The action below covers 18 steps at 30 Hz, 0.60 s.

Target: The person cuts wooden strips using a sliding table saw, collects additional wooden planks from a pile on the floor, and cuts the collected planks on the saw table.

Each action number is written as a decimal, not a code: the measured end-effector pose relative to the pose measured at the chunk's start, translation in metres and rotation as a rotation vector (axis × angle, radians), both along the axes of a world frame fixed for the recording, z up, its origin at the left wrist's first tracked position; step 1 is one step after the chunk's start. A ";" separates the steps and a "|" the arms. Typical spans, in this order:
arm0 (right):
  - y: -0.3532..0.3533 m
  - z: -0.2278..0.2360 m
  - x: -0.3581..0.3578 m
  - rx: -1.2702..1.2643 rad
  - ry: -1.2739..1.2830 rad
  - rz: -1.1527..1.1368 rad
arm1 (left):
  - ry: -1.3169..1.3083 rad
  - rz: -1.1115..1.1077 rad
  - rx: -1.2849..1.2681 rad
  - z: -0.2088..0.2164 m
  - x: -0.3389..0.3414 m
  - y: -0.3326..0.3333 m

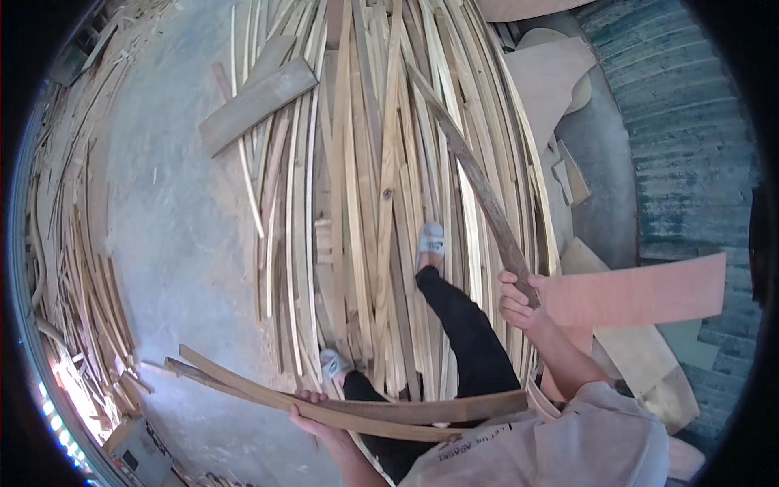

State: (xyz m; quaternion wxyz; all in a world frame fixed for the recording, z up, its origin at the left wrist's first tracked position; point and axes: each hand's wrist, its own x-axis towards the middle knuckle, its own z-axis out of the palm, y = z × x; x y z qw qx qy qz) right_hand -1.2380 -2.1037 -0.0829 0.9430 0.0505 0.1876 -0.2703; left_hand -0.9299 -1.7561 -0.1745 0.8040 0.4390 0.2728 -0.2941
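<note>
My left hand (318, 412) is closed around two long wooden strips (381, 411), which lie across in front of my body and spread apart at their left ends. In my right hand (519, 300) is the near end of a long dark brown board (479, 183); its far end reaches up over the lumber pile (365, 243). The pile's many pale strips run away from me, several crossing one another. My feet, in grey slip-on sandals (430, 238), stand on or among the strips.
A short wide plank (258, 105) lies slantwise on the pile's left. Thin offcuts (89, 284) are heaped at the far left, beyond the concrete floor (178, 195). On the right are a pinkish panel (637, 290), cut plywood pieces (552, 81) and a corrugated greenish wall (690, 146).
</note>
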 end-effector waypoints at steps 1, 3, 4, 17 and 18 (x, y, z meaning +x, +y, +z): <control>0.025 0.011 0.014 -0.025 -0.029 -0.033 | -0.016 0.003 -0.049 0.012 0.012 0.017; 0.061 0.028 0.035 -0.053 -0.059 -0.028 | -0.059 0.052 -0.032 0.038 0.032 0.051; 0.073 0.032 0.047 -0.052 -0.024 -0.029 | -0.059 0.101 -0.021 0.040 0.042 0.074; 0.083 -0.013 0.034 -0.130 0.952 0.349 | -0.299 0.532 0.312 0.120 0.074 0.320; 0.094 0.006 0.060 -0.384 1.376 0.473 | -0.325 0.592 0.342 0.129 0.069 0.341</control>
